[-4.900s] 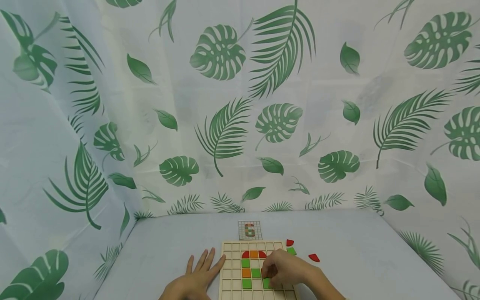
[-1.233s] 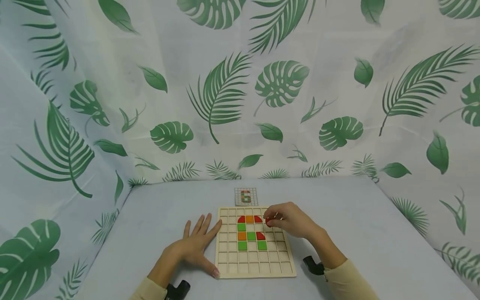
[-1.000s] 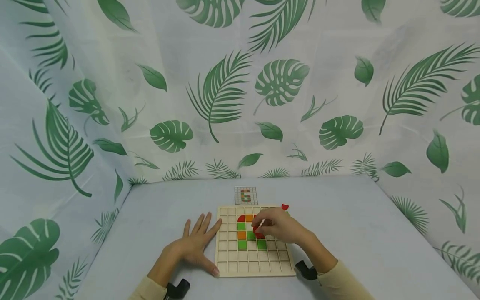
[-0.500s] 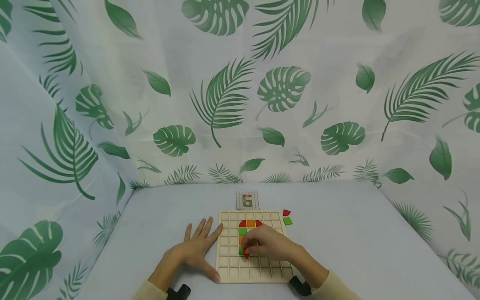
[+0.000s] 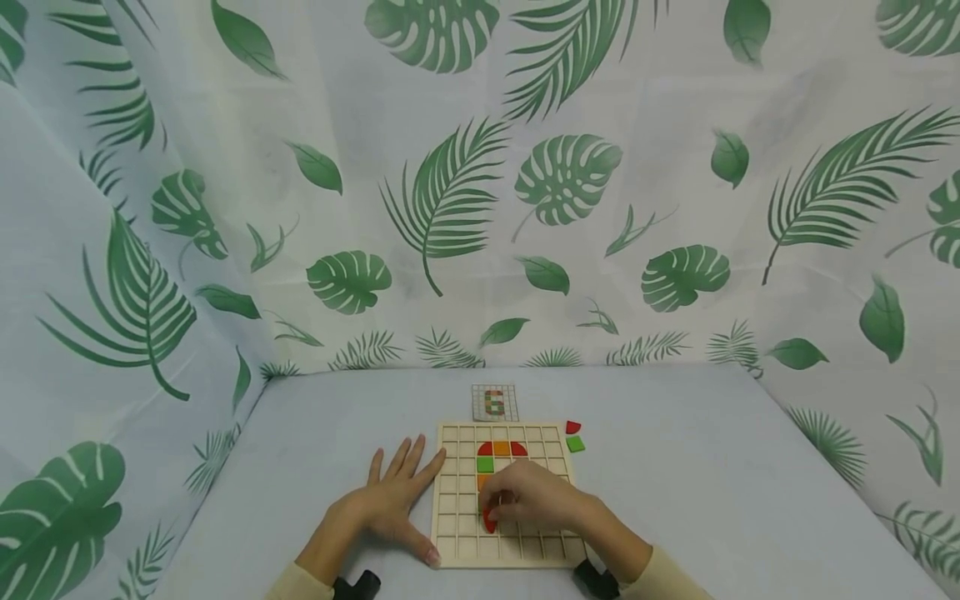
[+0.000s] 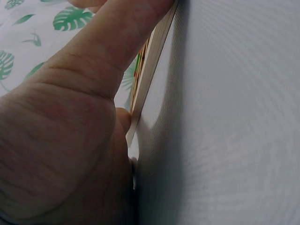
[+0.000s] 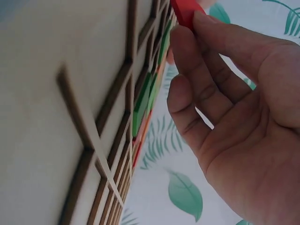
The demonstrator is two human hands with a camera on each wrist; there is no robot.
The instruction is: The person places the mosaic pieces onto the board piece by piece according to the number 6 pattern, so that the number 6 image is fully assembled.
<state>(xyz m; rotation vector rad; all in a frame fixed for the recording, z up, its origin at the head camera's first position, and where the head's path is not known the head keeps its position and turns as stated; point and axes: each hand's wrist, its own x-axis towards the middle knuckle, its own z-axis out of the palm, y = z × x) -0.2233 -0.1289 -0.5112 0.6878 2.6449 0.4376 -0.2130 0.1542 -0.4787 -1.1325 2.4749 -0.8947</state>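
A wooden grid board [image 5: 459, 552] lies on the table. My left hand [image 5: 392, 502] is spread flat at its left edge, with index fingertip and thumb tip against the frame. My right hand [image 5: 534, 495] pinches a red quarter-round tile [image 5: 490, 524] between thumb and fingers, low over the board's left-centre cells; the right wrist view also shows this red tile [image 7: 185, 13] at the fingertips. Set in the grid are an orange tile [image 5: 501, 448] between two red quarter-rounds, then a green tile [image 5: 486, 464] and an orange tile [image 5: 483, 482] below. My right hand hides other tiles.
Behind the board lies a small card [image 5: 494, 403] printed with a coloured 6 on a grid. A loose red quarter-round [image 5: 573, 427] and a loose green square tile [image 5: 575, 444] lie by the board's right back corner. Leaf-print cloth [image 5: 555, 250] hangs behind and at the sides.
My right hand has carried the red quarter-round from the board's right side leftward and toward me, to the cell below the left column's green tile. My left hand has stayed at the board's edge.
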